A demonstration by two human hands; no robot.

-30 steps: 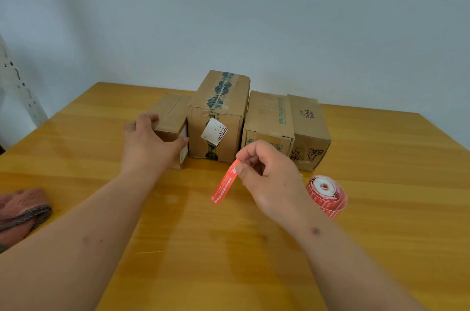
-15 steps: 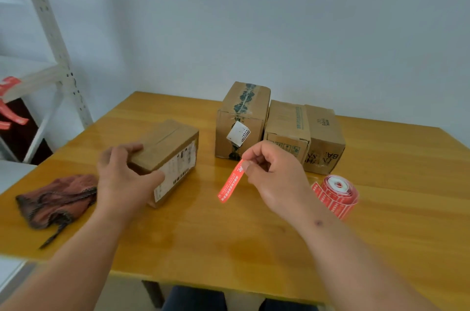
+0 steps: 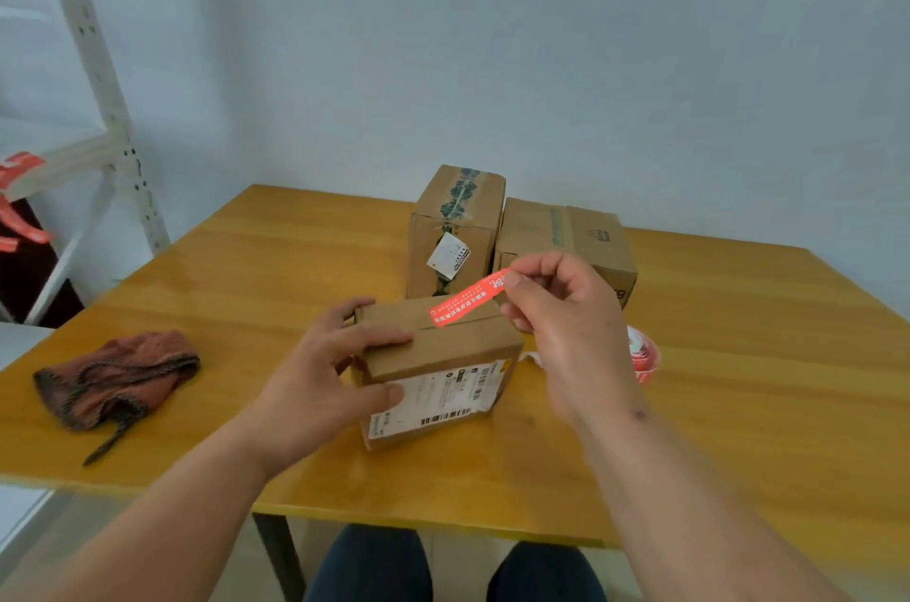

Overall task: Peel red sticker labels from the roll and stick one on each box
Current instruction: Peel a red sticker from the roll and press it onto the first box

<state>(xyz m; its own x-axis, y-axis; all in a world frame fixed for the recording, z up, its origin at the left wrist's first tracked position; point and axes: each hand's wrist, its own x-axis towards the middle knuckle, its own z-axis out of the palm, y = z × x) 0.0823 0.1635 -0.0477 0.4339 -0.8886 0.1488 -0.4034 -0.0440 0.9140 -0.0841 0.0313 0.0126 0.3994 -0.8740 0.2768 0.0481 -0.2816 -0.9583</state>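
risk: red strip curls or lands crooked across top seam if lowered free end first; box slides on glossy wood if grip slackens.

left to right:
- rumpled brown knit cloth [image 3: 115, 375], soft, on yellow varnished wooden table [image 3: 256, 266].
- left hand [image 3: 322, 380], fingers curled round small matte cardboard box [image 3: 438, 370], thumb on white shipping label.
- long thin red paper sticker [image 3: 465, 301] above box top.
- right hand [image 3: 561, 316], fingertips pinching sticker end.
- red label roll [image 3: 642, 352], mostly hidden behind right hand.

Crumpled brown cloth [image 3: 115, 375] on wooden table [image 3: 276, 256], white shelving rack [image 3: 106, 109]
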